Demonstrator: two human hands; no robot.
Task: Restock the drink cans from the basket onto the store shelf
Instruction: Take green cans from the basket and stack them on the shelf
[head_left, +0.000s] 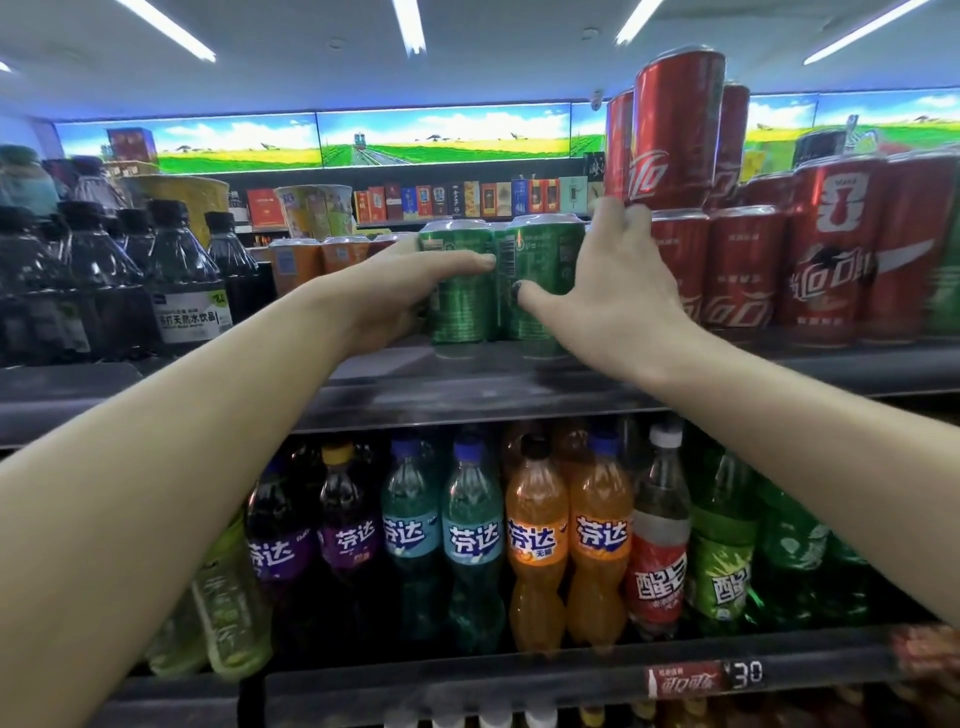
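Note:
Two green drink cans stand side by side on the upper shelf (467, 384). My left hand (384, 296) grips the left green can (462, 306), thumb across its front and fingers behind its left side. My right hand (618, 291) holds the right green can (540, 260), thumb on its front and fingers reaching up along its right side, close under a stacked red cola can (675, 124). Both cans are upright with their bases on the shelf board. The basket is out of view.
Red cola cans (748, 270) fill the shelf to the right, some stacked two high. Orange cans (296, 260) and dark bottles (182, 275) stand to the left. The shelf below holds soda bottles (540, 540) and carries a price tag (706, 680).

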